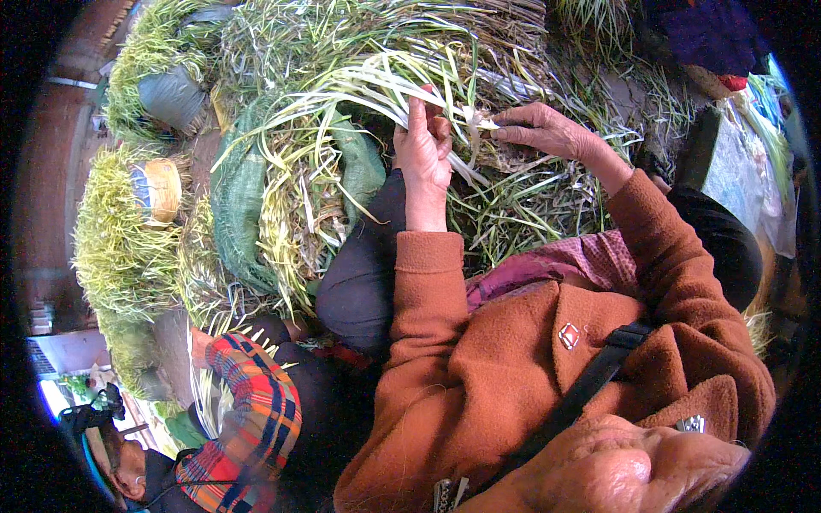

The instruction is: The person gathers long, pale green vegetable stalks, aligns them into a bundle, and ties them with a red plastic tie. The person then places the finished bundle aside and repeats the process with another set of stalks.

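My left hand [424, 147] holds a loose bunch of long leafy stalks [369, 80], which look like blanched garlic greens. White at the base, they turn yellow-green toward tips that droop to the left. At the root end of the bunch, the thumb and fingers of my right hand [545, 131] pinch a white stalk base. A thin pale strip of leaf sheath [474, 138] dangles beside those fingertips. Below both hands lies a litter of loose green leaves [532, 211]. A green mesh sack [237, 199] with yellowish leaves and scraps stands left of my knee.
Tied bundles of greens [122, 237] line the left side, one wrapped with an orange-yellow band [163, 191]. A large heap of stalks [301, 38] lies ahead. A co-worker in a plaid sleeve [256, 397] sits at lower left. Another person's dark clothing [705, 32] shows at upper right.
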Available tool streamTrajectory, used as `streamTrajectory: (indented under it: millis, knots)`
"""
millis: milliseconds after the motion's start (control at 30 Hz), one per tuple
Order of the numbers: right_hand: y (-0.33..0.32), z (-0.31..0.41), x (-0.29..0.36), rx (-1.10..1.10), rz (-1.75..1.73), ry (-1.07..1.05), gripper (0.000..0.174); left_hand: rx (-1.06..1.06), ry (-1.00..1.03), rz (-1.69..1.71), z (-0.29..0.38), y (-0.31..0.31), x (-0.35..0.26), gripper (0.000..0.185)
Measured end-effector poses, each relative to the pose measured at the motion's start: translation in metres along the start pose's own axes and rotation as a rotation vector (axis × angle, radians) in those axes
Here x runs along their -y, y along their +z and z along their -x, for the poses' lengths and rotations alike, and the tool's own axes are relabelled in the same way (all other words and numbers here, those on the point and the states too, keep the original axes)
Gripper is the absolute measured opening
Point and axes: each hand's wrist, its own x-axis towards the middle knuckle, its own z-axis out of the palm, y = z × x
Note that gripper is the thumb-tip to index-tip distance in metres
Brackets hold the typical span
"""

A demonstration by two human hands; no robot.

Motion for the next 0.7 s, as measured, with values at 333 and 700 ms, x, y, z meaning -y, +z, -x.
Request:
streamTrajectory:
  millis: [333, 700]
  knots:
    - [-0.01, 0.003, 0.007, 0.14, -0.163, 0.147, 0.043, 0.18, 0.073, -0.023, 0.012, 0.01, -0.008, 0.023]
    - [0.027, -0.022, 0.015, -0.282, -0.724, -0.03, 0.056, 0.189, 0.254, -0.157, 0.015, 0.031, 0.021, 0.015]
